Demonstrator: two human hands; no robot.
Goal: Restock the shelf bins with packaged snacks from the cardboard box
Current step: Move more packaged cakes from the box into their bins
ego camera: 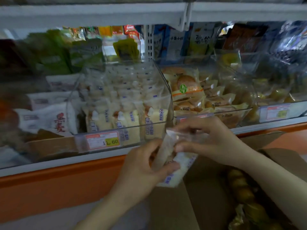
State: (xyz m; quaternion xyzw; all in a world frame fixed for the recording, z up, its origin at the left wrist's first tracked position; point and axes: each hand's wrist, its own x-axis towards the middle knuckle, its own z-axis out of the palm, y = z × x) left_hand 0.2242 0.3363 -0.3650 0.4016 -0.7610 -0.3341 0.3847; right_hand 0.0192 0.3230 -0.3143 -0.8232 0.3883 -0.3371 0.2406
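Note:
A pale snack packet (176, 170) in clear wrapping with blue print hangs just in front of the shelf edge. My left hand (142, 170) grips its lower part with thumb and fingers curled round it. Its upper clear end is pinched by my right hand (206, 140). Right behind stands a clear plastic bin (159, 75) packed with several rows of the same pale packets. Below my hands is the open cardboard box (207, 193), with golden wrapped snacks (244, 193) inside at the lower right.
A second clear bin (232, 113) to the right holds brown bun packets. White bags with red characters (54, 120) lie to the left. Price tags (103, 140) sit on the grey shelf rail above an orange panel (58, 183). An upper shelf (99, 14) overhangs.

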